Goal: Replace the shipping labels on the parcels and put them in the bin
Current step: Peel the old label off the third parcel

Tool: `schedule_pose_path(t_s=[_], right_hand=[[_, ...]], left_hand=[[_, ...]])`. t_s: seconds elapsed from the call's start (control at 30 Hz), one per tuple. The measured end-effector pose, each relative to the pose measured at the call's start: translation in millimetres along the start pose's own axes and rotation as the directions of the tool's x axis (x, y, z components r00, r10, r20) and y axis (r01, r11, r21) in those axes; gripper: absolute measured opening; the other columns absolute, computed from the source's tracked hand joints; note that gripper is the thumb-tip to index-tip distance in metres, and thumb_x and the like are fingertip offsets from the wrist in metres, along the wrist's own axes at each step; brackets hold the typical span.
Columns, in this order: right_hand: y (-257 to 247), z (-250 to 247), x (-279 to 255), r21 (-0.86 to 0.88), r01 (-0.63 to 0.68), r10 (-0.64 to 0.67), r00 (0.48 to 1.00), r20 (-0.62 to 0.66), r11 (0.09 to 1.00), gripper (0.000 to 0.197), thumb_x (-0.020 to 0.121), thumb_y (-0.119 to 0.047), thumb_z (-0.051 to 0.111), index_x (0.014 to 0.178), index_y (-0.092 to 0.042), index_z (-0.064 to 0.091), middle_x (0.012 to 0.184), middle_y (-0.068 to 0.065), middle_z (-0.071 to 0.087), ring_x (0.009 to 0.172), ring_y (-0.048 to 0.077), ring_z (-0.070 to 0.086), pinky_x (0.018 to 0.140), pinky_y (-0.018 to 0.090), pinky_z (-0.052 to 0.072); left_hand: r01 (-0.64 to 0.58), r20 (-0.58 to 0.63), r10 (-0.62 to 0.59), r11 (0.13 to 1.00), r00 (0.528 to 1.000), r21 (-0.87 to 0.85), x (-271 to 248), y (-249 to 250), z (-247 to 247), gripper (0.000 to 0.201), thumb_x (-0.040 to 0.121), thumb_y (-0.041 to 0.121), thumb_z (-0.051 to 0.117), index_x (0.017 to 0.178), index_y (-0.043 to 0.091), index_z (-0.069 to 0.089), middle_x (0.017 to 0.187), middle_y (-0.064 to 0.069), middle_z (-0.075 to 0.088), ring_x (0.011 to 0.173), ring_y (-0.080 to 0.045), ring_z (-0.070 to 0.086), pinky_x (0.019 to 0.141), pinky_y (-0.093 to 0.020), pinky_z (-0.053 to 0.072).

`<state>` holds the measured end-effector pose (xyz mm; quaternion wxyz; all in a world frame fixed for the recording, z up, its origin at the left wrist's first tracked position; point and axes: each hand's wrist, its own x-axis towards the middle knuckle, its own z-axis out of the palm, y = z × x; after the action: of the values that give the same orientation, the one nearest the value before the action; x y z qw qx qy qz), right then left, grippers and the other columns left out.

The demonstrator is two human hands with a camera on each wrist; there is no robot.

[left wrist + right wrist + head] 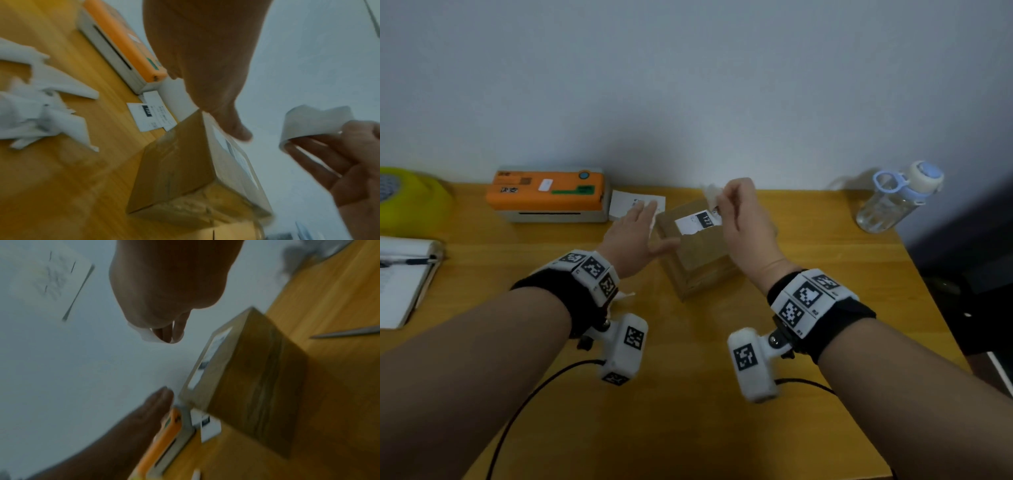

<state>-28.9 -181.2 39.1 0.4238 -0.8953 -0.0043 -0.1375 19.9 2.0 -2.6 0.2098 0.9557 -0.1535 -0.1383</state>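
Pinching one torn label strip (711, 194) — right fingers (727, 202); left fingers (643, 210) spread beside one parcel (698, 253).

One cardboard parcel (698, 253) stands on the desk, alongside one orange label printer (548, 193), one water bottle (893, 198) and one open notebook (404, 277). Two printed labels (153, 113) lie beside the printer.

torn parcel label (698, 222), seemingly "122"
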Motion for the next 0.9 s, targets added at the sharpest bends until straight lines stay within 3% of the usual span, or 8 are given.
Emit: schedule_pose_path(t_s=[0.1, 0.2, 0.27, 0.4, 0.5, 0.57, 0.77, 0.9], right_hand=[[-16, 35, -4, 0.051, 0.073, -0.081, 0.98, 0.182, 0.996, 0.011, 0.1, -0.024, 0.043, 0.097, -0.014, 0.046, 0.073, -0.005, 0.057, 0.064, 0.008, 0.055, 0.061, 0.029, 0.047], [-25, 75, -8, 0.041, 0.172, -0.176, 0.926, 0.334, 0.984, 0.014, 0.099, -0.023, 0.047, 0.1, -0.01, 0.051, 0.088, 0.007, 0.066, 0.077, 0.023, 0.062, 0.07, 0.043, 0.052], [-25, 98, -11, 0.042, 0.225, -0.22, 0.873, 0.436, 0.973, 0.013, 0.097, -0.021, 0.051, 0.098, -0.009, 0.056, 0.091, 0.007, 0.066, 0.082, 0.023, 0.061, 0.074, 0.039, 0.05], [-18, 120, -16, 0.002, 0.256, -0.207, 0.776, 0.596, 0.967, 0.013, 0.09, -0.018, 0.062, 0.1, -0.01, 0.064, 0.094, -0.001, 0.062, 0.085, 0.011, 0.053, 0.076, 0.024, 0.042], [-9, 123, -17, -0.02, 0.19, -0.13, 0.741, 0.658, 0.982, 0.02, 0.092, -0.02, 0.059, 0.11, -0.012, 0.063, 0.108, 0.002, 0.065, 0.094, 0.01, 0.056, 0.083, 0.028, 0.048], [-6, 124, -18, -0.051, 0.139, -0.067, 0.731, 0.679, 0.989, 0.023, 0.095, -0.018, 0.054, 0.116, -0.013, 0.059, 0.117, 0.005, 0.063, 0.102, 0.016, 0.058, 0.088, 0.033, 0.05], [14, 135, -27, -0.176, 0.007, 0.117, 0.718, 0.686, 0.984, 0.029, 0.097, -0.019, 0.049, 0.126, -0.015, 0.05, 0.124, 0.007, 0.057, 0.107, 0.019, 0.055, 0.081, 0.027, 0.046], [29, 137, -35, -0.201, -0.062, 0.186, 0.706, 0.683, 0.978, 0.027, 0.098, -0.019, 0.047, 0.124, -0.015, 0.05, 0.123, 0.007, 0.056, 0.104, 0.018, 0.054, 0.081, 0.03, 0.048]], left_hand=[[0.05, -0.154, -0.115, 0.927, 0.981, -0.372, -14, -23, -11, 0.038, 0.1, 0.037, 0.035, 0.115, 0.009, 0.056, 0.111, -0.012, 0.061, 0.109, -0.029, 0.056, 0.085, -0.035, 0.044], [0.187, 0.016, -0.259, 0.65, 0.966, -0.737, -32, -42, -22, 0.058, 0.098, 0.053, 0.025, 0.099, 0.008, 0.062, 0.087, -0.01, 0.067, 0.078, -0.022, 0.063, 0.07, -0.031, 0.05], [0.247, 0.1, -0.268, 0.601, 0.958, -0.76, -43, -52, -22, 0.046, 0.095, 0.052, 0.038, 0.095, 0.013, 0.061, 0.085, -0.009, 0.066, 0.072, -0.019, 0.063, 0.067, -0.027, 0.052], [0.307, 0.084, -0.336, 0.692, 0.938, -0.654, -50, -79, -7, 0.016, 0.09, 0.021, 0.061, 0.094, 0.005, 0.06, 0.082, -0.009, 0.064, 0.067, -0.016, 0.059, 0.061, -0.022, 0.051], [0.333, 0.084, -0.328, 0.856, 0.941, -0.394, -46, -91, 12, 0.01, 0.089, 0.013, 0.059, 0.082, 0.006, 0.061, 0.081, -0.012, 0.067, 0.068, -0.019, 0.058, 0.061, -0.028, 0.047], [0.342, 0.088, -0.332, 0.927, 0.939, -0.153, -39, -96, 25, 0.01, 0.089, 0.013, 0.056, 0.092, 0.008, 0.064, 0.087, -0.006, 0.065, 0.079, -0.021, 0.057, 0.066, -0.028, 0.042], [0.309, 0.101, -0.344, 0.915, 0.934, 0.258, -22, -112, 61, 0.022, 0.09, 0.029, 0.058, 0.104, 0.018, 0.071, 0.114, -0.015, 0.054, 0.101, -0.031, 0.055, 0.082, -0.038, 0.049], [0.362, 0.107, -0.386, 0.913, 0.916, 0.19, -15, -121, 73, 0.028, 0.096, 0.018, 0.047, 0.118, 0.008, 0.061, 0.112, -0.019, 0.055, 0.083, -0.029, 0.057, 0.066, -0.035, 0.044]])
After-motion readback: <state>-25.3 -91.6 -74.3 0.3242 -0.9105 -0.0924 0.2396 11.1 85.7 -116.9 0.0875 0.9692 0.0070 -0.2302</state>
